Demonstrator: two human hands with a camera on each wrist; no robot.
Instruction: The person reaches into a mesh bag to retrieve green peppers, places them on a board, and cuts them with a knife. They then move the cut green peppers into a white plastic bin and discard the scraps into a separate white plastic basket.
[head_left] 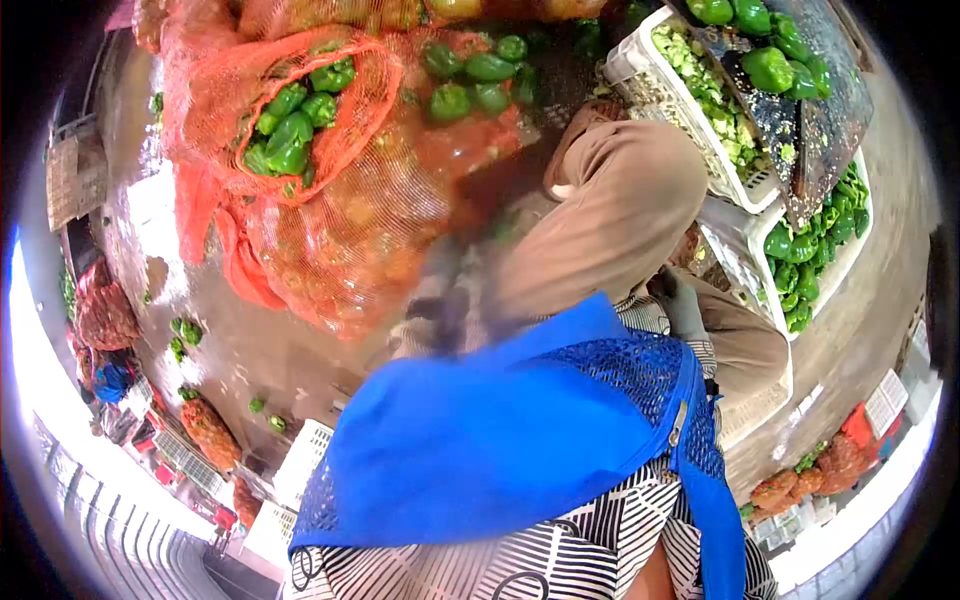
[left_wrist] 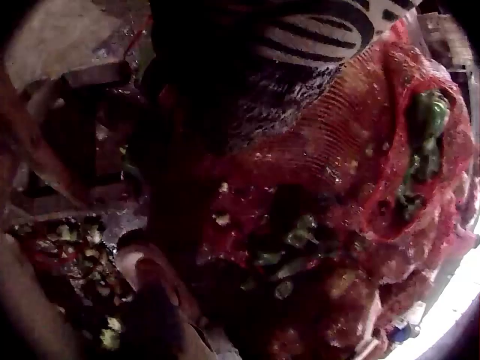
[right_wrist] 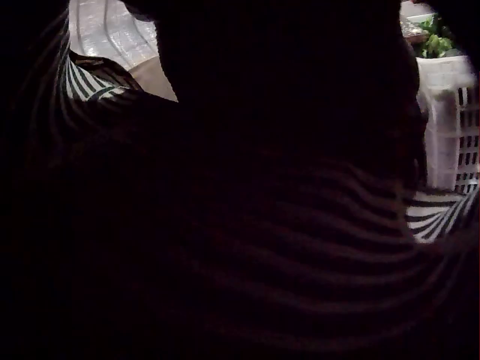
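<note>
In the head view my left hand (head_left: 442, 298) is a dark blur beside the bent knee, near the lower right of a red mesh sack (head_left: 350, 240). Its fingers cannot be made out. Green peppers (head_left: 287, 143) show in the sack's opening, and more peppers (head_left: 488, 68) lie to its right. My right hand (head_left: 685, 308), in a grey covering, is partly hidden between the trouser leg and the blue apron (head_left: 480, 430); its grip is unclear. The left wrist view shows a patterned sleeve (left_wrist: 315, 37) above the mesh. Dark striped cloth (right_wrist: 300, 247) fills most of the right wrist view.
At the right stand a white crate of green pieces (head_left: 690, 90) and a white crate of green peppers (head_left: 850, 245). A dark board (head_left: 830, 130) with peppers on it lies across them. Loose peppers (head_left: 188, 330) are on the wet floor at the left.
</note>
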